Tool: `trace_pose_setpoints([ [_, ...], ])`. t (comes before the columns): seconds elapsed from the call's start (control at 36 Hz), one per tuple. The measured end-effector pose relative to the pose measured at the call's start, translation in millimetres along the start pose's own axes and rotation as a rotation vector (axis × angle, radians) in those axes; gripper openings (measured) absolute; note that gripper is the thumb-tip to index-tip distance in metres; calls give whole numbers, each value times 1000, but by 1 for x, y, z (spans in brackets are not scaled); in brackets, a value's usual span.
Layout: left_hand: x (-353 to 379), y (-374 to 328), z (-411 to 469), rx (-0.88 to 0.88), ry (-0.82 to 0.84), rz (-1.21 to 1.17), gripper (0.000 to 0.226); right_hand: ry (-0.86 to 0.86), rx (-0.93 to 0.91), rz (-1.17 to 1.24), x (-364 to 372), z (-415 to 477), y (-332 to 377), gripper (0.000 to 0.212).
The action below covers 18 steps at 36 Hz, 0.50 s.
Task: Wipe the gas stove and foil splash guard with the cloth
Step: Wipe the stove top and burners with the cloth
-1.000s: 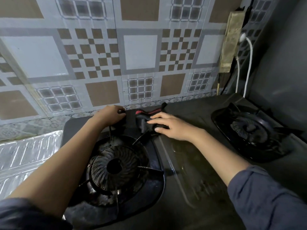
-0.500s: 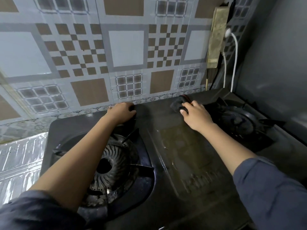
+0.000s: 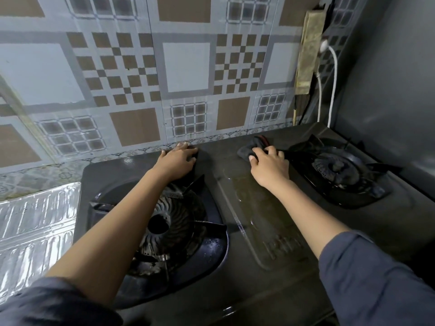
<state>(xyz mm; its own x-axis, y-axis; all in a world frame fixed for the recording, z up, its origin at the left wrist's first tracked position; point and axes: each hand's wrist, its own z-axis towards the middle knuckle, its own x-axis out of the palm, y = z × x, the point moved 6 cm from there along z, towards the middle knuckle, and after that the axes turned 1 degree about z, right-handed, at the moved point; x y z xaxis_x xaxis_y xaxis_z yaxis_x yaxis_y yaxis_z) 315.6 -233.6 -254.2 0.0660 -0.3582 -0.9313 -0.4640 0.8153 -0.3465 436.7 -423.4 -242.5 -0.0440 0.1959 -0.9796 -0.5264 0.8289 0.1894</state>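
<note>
Dark cloth [image 3: 253, 147], with a streak of red in its folds, sits bunched on the gas stove [image 3: 259, 208] near the back edge, between the two burners and closer to the right burner [image 3: 334, 168]. It looks soft and limp, probably damp, so I judge it will fold and drag under pressure rather than slide flat. I would take it from above, fingers wide over the wad. The right hand [image 3: 269, 164] is on it, fingers curled over the bundle, gripping as it presses down. The left hand [image 3: 179, 161] rests palm down on the stove's rear behind the left burner [image 3: 164, 222], fingertips against the foot of the tiled wall [image 3: 186, 67]. I cannot tell whether they hook over the rim or merely lie bent. Wet streaks shine on the centre panel. The foil splash guard [image 3: 35, 227] lies off left, well apart from both hands.
</note>
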Motion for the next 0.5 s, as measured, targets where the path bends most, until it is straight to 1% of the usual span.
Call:
trace_pose_setpoints([
  [0.08, 1, 3, -3, -5, -19, 5, 45, 34, -104, 63, 5, 0, 18, 40],
  [0.17, 2, 7, -6, -21, -33, 10, 46, 84, -256, 117, 11, -7, 46, 38],
  [0.25, 1, 9, -7, -28, -44, 16, 46, 111, -429, 101, 14, -22, 67, 38],
  [0.31, 1, 10, -7, -31, -55, 7, 46, 134, -503, 90, 12, -32, 68, 39],
  [0.42, 1, 10, -7, -48, -59, 8, 46, 167, -555, 98, 6, -42, 48, 39],
  [0.5, 1, 8, -8, -54, -67, 2, 46, 173, -516, 84, 2, -41, 25, 40],
])
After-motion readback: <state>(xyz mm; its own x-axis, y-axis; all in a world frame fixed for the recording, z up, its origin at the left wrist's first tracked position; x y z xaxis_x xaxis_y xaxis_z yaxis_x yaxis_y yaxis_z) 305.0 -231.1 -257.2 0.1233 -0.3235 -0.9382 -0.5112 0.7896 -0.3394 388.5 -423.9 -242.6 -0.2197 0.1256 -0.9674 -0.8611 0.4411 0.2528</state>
